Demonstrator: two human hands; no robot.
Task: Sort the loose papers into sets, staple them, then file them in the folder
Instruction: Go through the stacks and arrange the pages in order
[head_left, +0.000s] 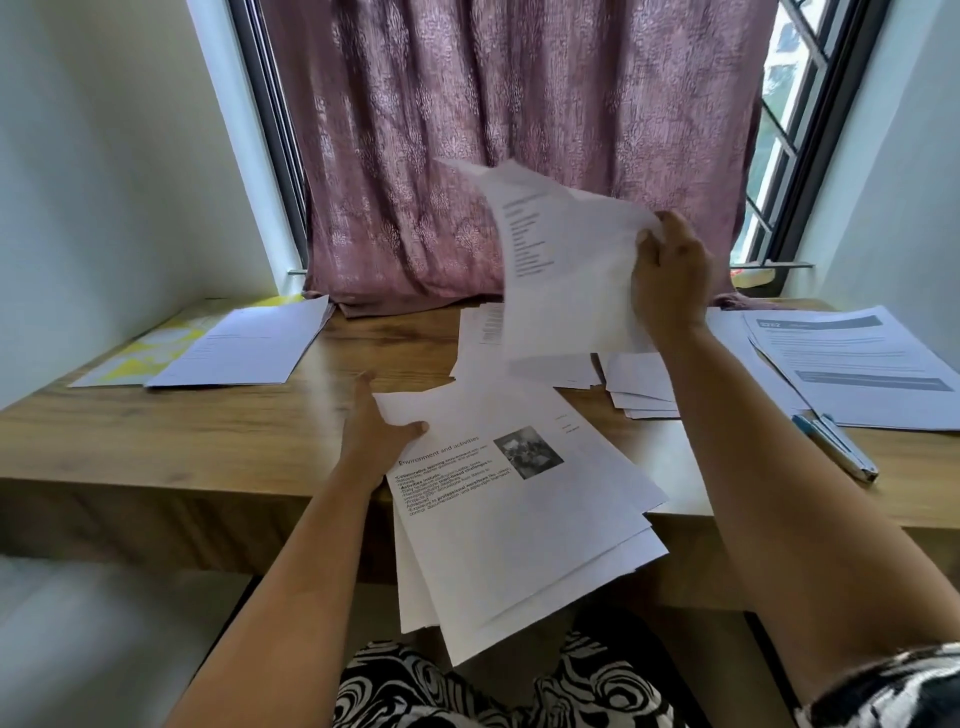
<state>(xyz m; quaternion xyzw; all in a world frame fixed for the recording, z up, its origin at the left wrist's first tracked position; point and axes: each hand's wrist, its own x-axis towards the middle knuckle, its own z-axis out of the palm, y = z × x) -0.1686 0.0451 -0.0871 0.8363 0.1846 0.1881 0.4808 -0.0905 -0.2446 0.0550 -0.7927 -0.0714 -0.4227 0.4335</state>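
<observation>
The left hand (382, 431) reaches forward at a low height, with its thumb on top and its fingers underneath in a grip. The right hand (670, 275) is raised higher, the forearm stretched out, fingers curled in a pinch near the thumb.

This is looking like a room in a home: a mauve patterned curtain (519, 130) is hanging across a grilled window (789, 130) just beyond the right grip (670, 275), and a wooden tabletop (156, 426) is sitting in the alcove below it between plain white walls (104, 156).
</observation>
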